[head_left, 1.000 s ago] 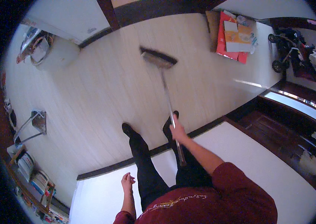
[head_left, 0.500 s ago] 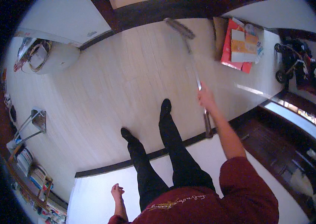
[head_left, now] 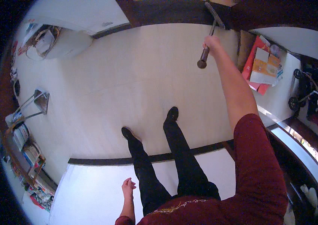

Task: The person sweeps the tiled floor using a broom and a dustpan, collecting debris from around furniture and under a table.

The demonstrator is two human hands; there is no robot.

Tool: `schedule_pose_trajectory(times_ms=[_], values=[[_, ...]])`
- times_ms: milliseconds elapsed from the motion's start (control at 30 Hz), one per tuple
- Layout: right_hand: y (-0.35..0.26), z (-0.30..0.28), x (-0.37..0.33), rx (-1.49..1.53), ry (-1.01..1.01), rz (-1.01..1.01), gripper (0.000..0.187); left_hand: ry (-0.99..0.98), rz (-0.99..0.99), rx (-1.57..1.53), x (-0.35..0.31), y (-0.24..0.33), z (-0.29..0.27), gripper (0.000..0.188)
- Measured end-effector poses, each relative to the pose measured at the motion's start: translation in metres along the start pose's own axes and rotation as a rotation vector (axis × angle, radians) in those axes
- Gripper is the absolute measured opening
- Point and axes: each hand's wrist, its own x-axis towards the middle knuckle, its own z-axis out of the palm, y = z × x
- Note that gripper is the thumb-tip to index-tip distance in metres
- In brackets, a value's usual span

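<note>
My right hand (head_left: 214, 44) is closed around the handle of a long-handled tool (head_left: 205, 56) with a narrow T-shaped head. It looks like a floor mop or broom; the frames do not settle which. The tool's head points away from me, seen against dark wood at the far side, and its rounded grip end points back toward me. I cannot tell whether the head touches anything. My right arm is stretched far forward. My left hand (head_left: 128, 185) hangs low beside my left leg, fingers loosely bent and apart, with nothing in it.
Pale floor (head_left: 129, 82) lies ahead of my black shoes. Flattened cardboard and red packaging (head_left: 262, 69) lean at the right, near a wheeled cart (head_left: 309, 92). A white bin (head_left: 70, 45) stands far left, a metal-legged stool (head_left: 42, 100) and shelves with books (head_left: 22, 135) nearer.
My right hand has swung forward and away from me, carrying the tool; its head has moved right, up to the dark wood. My left hand has shifted only slightly.
</note>
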Motion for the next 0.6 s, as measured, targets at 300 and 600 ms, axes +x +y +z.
schedule_pose_trajectory(times_ms=[300,600], values=[[0.067,0.06,-0.086,-0.641,-0.111,-0.172,0.047,-0.023,0.069,0.017,0.008,0.004,-0.024,0.026],[0.171,0.035,-0.305,-0.945,-0.249,0.008,0.058,-0.133,0.117,0.042,0.032,-0.025,-0.089,0.025]])
